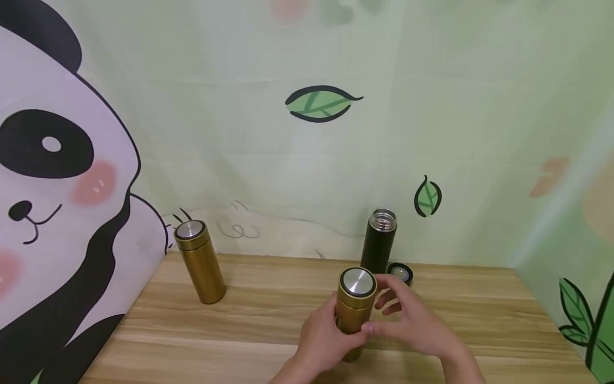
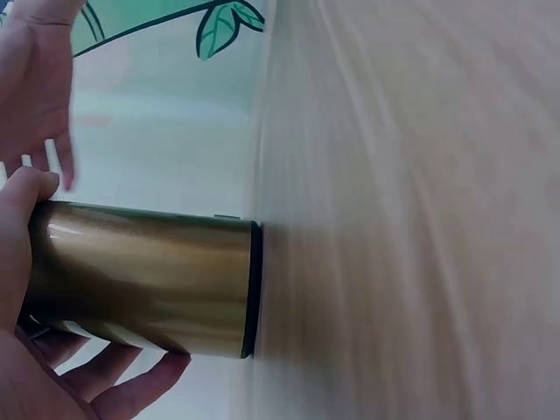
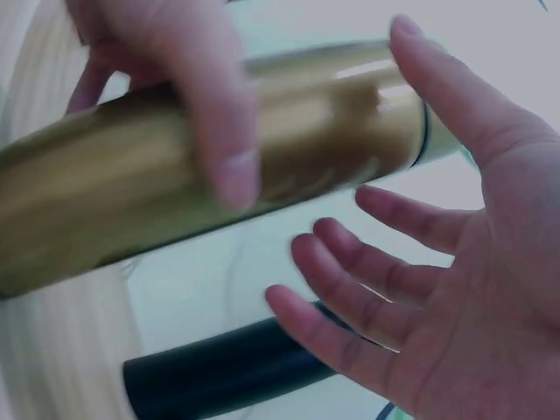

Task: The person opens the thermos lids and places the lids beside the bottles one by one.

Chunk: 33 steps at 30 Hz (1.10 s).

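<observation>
A gold thermos bottle (image 1: 354, 314) with a silver-topped lid stands near the front of the table, slightly tilted in the head view. My left hand (image 1: 322, 337) grips its body from the left, thumb across the front and fingers behind, as the left wrist view shows around the gold bottle (image 2: 149, 280). On the other side, my right hand (image 1: 417, 320) is spread beside the upper part. Its fingers (image 3: 350, 271) are loosely extended and apart from the bottle in the right wrist view, while its thumb overlaps the bottle near the lid end.
Behind the gold bottle stands a black thermos bottle (image 1: 379, 242) without its lid, its steel mouth showing. A round black lid (image 1: 400, 273) lies beside it. Another gold thermos bottle (image 1: 200, 262), lidded, stands at the table's left back. A printed cloth backdrop (image 1: 288, 176) rises behind the wooden table (image 1: 268, 314).
</observation>
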Available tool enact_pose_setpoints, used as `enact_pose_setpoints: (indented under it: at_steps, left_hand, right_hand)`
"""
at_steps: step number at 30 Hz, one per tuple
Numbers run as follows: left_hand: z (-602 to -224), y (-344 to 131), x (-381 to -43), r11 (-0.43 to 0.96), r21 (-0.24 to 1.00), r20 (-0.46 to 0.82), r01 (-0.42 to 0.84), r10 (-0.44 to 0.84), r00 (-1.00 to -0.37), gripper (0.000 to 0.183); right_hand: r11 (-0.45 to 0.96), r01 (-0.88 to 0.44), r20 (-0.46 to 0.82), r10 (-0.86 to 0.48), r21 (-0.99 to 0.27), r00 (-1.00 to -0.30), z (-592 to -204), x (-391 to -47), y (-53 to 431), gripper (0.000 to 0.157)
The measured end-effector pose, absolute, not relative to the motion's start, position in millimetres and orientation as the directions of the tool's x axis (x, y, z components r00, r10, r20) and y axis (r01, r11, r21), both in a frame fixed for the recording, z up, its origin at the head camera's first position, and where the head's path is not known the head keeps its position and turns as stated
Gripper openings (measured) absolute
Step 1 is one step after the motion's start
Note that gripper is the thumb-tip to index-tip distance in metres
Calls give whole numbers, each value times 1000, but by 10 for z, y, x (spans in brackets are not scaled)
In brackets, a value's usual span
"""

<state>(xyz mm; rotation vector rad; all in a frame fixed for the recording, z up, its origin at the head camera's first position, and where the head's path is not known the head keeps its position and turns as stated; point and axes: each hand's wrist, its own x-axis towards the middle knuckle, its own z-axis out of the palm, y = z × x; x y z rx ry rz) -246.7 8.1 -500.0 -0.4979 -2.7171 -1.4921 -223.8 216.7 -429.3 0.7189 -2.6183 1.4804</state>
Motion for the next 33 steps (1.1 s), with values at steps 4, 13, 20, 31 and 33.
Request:
enact_pose_setpoints:
  at_steps: [4,13,20,31,33]
  left_hand:
    - [-5019,75,-2473,492,812,198,315,275,-941,61]
    - [-5029,73,-2492,524,783,220,336,273,-937,61]
    - [-5037,79,-2486,523,792,196,314,269,-943,68]
    - [-5059,61,-2484,506,801,194,319,285,-939,67]
    - [-5064,64,-2485,517,792,199,325,284,-938,64]
  right_hand:
    - [454,-501,378,-339,-737,-862,-4101,-2205,2083,70]
    - [729,-420,300,-300,-540,-906,-3696,-2219,1861,73]
    - [821,-413,239,-342,-394,-909,-3566,-2235,1720,78]
    - [952,-305,212,-293,-29,-933,-3466,-2206,1382,68]
    - [962,-270,226,-269,28,-936,-3488,-2199,1310,67]
